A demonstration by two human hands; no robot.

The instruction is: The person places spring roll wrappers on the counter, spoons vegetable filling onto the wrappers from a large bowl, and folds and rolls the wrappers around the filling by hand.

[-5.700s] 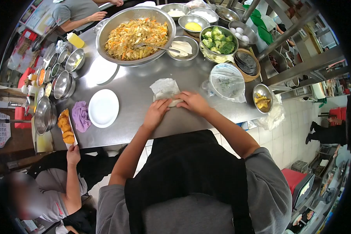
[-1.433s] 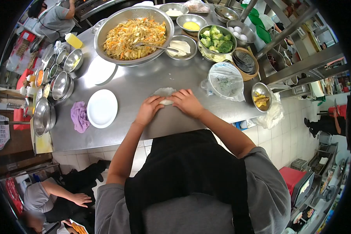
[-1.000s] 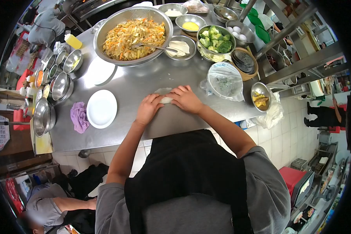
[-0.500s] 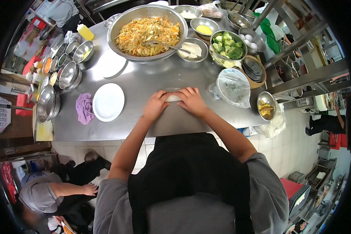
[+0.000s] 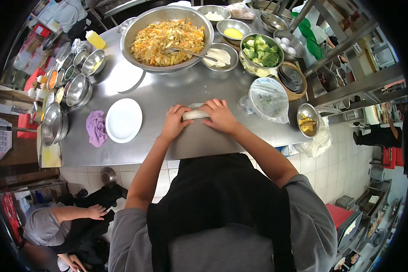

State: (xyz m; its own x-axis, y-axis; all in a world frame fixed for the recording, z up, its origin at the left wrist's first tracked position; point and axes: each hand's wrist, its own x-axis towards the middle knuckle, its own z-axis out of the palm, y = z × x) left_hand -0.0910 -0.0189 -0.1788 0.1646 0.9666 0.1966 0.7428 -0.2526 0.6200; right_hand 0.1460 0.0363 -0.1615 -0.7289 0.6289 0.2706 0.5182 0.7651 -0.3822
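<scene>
A pale, tightly rolled wrapper (image 5: 195, 114) lies crosswise on the steel table (image 5: 167, 90) in front of me. My left hand (image 5: 174, 121) is closed on its left end, and my right hand (image 5: 218, 116) is closed on its right end, fingertips over the far side and thumbs on the near side. A small bit of thin wrapper shows beyond the roll. What is inside the roll is hidden. Beyond my hands stands a large metal bowl (image 5: 127, 45) of shredded vegetables with a spoon in it.
A white plate (image 5: 123, 120) and a purple cloth (image 5: 96, 128) lie at the left, near several metal bowls. Broccoli (image 5: 261, 51), eggs (image 5: 287, 46) and a plastic-covered bowl (image 5: 268, 99) stand at the right. A co-worker (image 5: 47, 224) is at the lower left.
The wrapper, a loose sheet earlier, is now a compact roll between my hands. The view has shifted slightly. The co-worker at the lower left has moved away from the table with the tray of fried food.
</scene>
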